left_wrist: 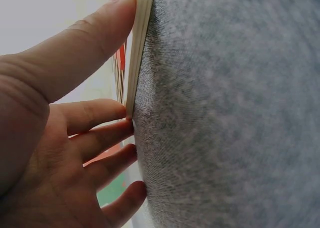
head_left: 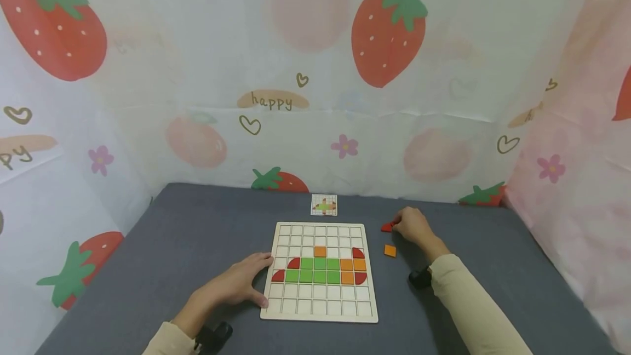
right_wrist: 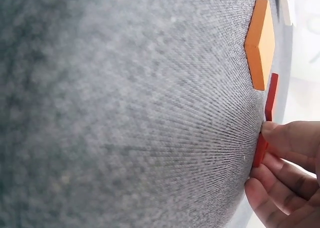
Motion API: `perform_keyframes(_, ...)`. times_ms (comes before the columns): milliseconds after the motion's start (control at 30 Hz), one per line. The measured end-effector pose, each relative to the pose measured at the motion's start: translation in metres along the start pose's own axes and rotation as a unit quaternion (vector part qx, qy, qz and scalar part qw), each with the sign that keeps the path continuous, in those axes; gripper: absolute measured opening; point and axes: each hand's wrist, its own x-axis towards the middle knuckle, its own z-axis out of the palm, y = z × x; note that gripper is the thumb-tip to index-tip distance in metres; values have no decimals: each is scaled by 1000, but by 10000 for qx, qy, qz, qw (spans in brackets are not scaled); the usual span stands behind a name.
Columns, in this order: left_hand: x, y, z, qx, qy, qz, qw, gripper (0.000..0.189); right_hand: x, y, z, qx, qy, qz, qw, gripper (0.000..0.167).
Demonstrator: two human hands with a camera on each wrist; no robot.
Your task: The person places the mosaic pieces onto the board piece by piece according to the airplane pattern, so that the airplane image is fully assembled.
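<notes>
A pale wooden grid board [head_left: 310,307] lies on the table, with several green squares [head_left: 320,276], orange squares [head_left: 347,278] and red quarter-round tiles [head_left: 361,278] set in its cells. My left hand [head_left: 236,281] touches the board's left edge, its thumb near the front corner; in the left wrist view the fingers [left_wrist: 107,135] are spread, fairly straight. Right of the board, my right hand [head_left: 415,229] pinches a red tile [right_wrist: 259,152] at table level, mostly covered by the fingers. Beside it lies another red tile [head_left: 386,228]. An orange square tile [head_left: 390,251] sits closer to me.
A small pattern card [head_left: 323,205] with a coloured grid picture lies behind the board. Dark grey cloth [head_left: 207,223] covers the table. A strawberry-printed curtain [head_left: 207,59] encloses the back and sides.
</notes>
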Motion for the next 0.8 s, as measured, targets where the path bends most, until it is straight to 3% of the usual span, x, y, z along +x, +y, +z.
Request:
perform_keyframes(400, -1, 2, 1, -48, 17, 3, 10000, 96, -2, 4, -10, 66, -201, -200, 9996, 21)
perform_keyframes(600, 0, 1, -1, -33, 37, 24, 10000, 95, -4, 0, -15, 115, -161, -210, 9996, 21)
perform_keyframes(800, -1, 1, -1, -17, 20, 37, 10000, 94, -5, -9, -18, 102, -43, -505, 9987, 19)
